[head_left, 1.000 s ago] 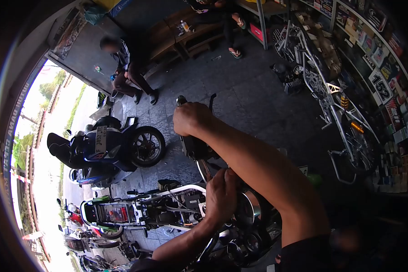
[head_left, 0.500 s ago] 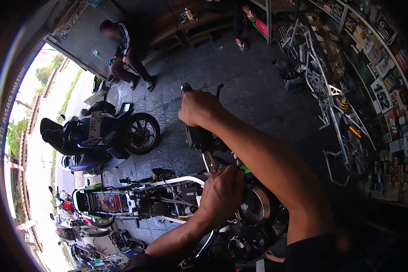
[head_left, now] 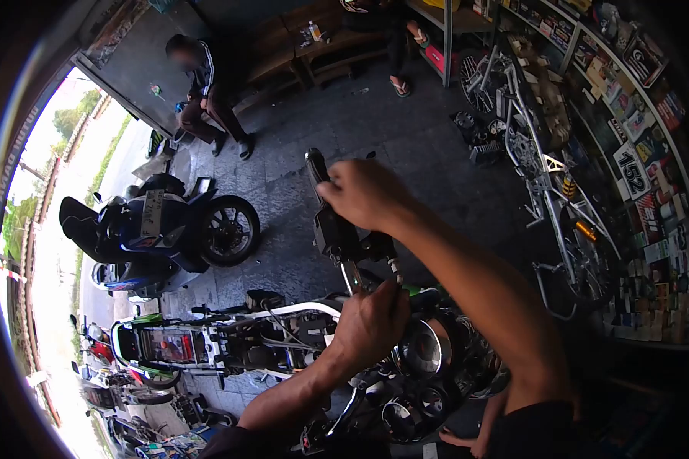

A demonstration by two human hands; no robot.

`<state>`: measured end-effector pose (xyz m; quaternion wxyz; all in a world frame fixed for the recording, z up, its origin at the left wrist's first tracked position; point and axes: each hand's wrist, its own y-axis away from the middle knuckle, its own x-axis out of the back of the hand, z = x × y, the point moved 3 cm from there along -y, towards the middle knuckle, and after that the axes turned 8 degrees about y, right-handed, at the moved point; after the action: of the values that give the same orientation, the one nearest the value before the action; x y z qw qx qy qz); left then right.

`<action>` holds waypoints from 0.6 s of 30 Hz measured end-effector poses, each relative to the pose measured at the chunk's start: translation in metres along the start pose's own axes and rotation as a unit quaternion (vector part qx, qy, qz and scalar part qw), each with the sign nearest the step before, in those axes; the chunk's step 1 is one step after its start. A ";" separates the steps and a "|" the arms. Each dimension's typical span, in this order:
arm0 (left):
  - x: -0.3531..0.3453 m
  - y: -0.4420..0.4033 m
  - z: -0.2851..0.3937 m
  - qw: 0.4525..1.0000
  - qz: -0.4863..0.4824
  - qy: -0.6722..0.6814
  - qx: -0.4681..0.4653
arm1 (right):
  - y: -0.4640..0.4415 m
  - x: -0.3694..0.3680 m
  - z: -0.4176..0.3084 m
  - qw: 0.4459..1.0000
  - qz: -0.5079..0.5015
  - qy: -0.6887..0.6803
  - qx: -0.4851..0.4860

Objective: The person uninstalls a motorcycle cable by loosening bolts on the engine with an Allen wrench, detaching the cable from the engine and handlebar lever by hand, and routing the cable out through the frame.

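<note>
A stripped motorcycle (head_left: 283,317) with a white frame lies below me, its round headlight (head_left: 423,349) just right of my left hand. My left hand (head_left: 369,321) is closed around the chrome handlebar (head_left: 350,277). Farther out on the bar are a black switch housing (head_left: 335,236) and a black rubber grip (head_left: 315,168). My right hand (head_left: 364,193) is beside that grip, fingers curled, thumb side near the rubber. Just the tip of a lever (head_left: 371,155) shows past the knuckles. What the right fingers hold is hidden. Round gauges (head_left: 402,419) sit near the bottom.
A blue scooter (head_left: 157,226) stands at left. A seated person (head_left: 199,96) is beyond it. A bare motorcycle frame (head_left: 547,172) stands at right before stocked shelves (head_left: 635,168). Another person's hand (head_left: 467,442) is at the bottom. A wooden bench (head_left: 275,57) is at the back.
My right hand has shifted right, off the top of the grip toward the lever, uncovering more rubber. The left hand keeps its hold. The view has shifted slightly.
</note>
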<state>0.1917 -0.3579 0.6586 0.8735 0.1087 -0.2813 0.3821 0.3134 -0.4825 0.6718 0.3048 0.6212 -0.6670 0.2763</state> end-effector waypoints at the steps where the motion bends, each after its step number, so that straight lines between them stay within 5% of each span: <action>1: -0.001 0.001 -0.001 1.000 0.000 0.009 0.006 | 0.026 0.019 0.003 0.999 0.013 0.027 -0.018; 6: 0.002 0.002 -0.007 0.997 -0.031 0.046 -0.048 | 0.126 0.024 0.025 0.983 -0.137 0.088 -0.088; 10: 0.005 0.004 -0.007 0.997 -0.045 0.062 -0.018 | 0.142 0.011 0.033 0.972 -0.124 -0.145 -0.139; 16: 0.004 0.007 -0.011 0.996 -0.068 0.028 -0.047 | 0.147 0.007 0.033 0.976 -0.091 -0.125 -0.152; 18: 0.021 0.001 0.004 0.979 -0.178 -0.095 -0.041 | 0.149 0.011 0.040 0.983 -0.096 -0.070 -0.141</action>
<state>0.2009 -0.3456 0.6738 0.9006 0.1568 -0.3547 0.1963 0.1616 -0.5081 0.6550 0.3672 0.6510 -0.6561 0.1045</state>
